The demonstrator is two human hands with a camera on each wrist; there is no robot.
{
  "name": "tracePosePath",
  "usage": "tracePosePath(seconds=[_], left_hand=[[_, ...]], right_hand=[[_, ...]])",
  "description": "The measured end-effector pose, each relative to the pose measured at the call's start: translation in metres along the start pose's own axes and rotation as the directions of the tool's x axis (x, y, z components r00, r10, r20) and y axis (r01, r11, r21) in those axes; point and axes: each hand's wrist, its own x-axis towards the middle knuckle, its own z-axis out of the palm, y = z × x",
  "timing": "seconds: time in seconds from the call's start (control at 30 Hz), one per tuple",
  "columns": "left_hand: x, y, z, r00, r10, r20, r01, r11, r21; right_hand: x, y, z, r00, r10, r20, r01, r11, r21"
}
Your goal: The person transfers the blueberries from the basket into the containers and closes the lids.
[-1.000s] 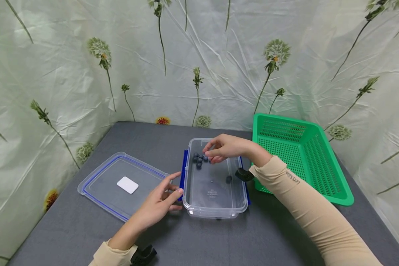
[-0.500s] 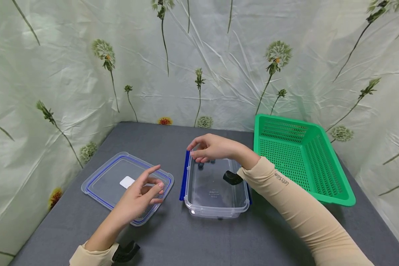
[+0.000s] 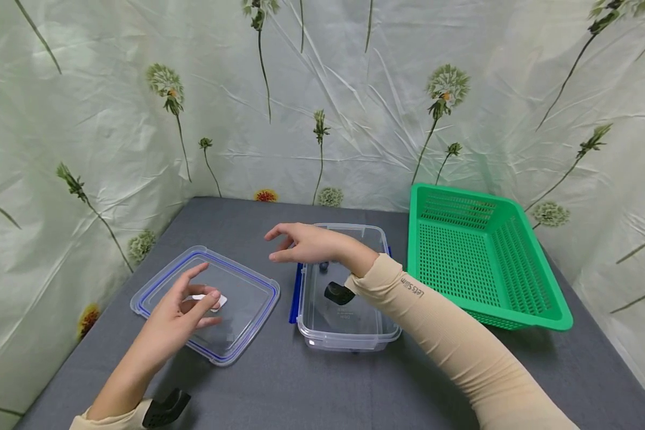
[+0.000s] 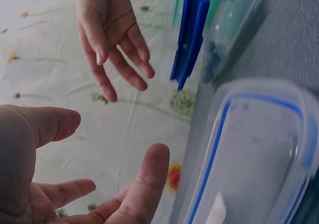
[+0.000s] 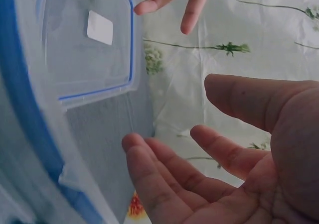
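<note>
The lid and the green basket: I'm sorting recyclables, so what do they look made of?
The lid looks like clear, glossy hard plastic: the grey table shows through it, and a blue band, perhaps a rubbery seal, rings its edge. The green basket looks like moulded plastic in one even colour with a slight sheen, its walls and floor a fine grid of holes.

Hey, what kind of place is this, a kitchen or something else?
Likely a staged recording corner, not a kitchen: a creased floral backdrop sheet walls in a grey table bearing only a clear container, its lid and a green basket.
</note>
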Motion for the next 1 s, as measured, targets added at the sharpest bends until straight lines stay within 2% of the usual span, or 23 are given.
tracePosePath(seconds=[0.23,0.5,0.67,0.87,1.0], left_hand=[[-0.01,-0.013,-0.02,0.995,-0.064,-0.072,0.069,0.995,0.073],[-0.019,-0.031,-0.035,0.98,-0.113,-0.164,0.136,0.98,0.142],[-0.023,-0.037,-0.042,0.976,-0.147,-0.162,0.176,0.968,0.181],[-0.024,-0.043,-0.045,0.973,-0.187,-0.134,0.209,0.963,0.173],[-0.026,-0.046,-0.046,0.969,-0.202,-0.141,0.223,0.962,0.157]], right_hand=[[0.021,-0.012,0.013,0.998,0.032,0.048,-0.03,0.998,-0.056],[0.048,-0.02,0.021,0.993,0.072,0.095,-0.062,0.993,-0.101],[0.064,-0.024,0.026,0.985,0.103,0.14,-0.082,0.985,-0.152],[0.076,-0.025,0.034,0.977,0.147,0.155,-0.129,0.984,-0.121],[0.083,-0.024,0.041,0.969,0.177,0.174,-0.158,0.981,-0.115]])
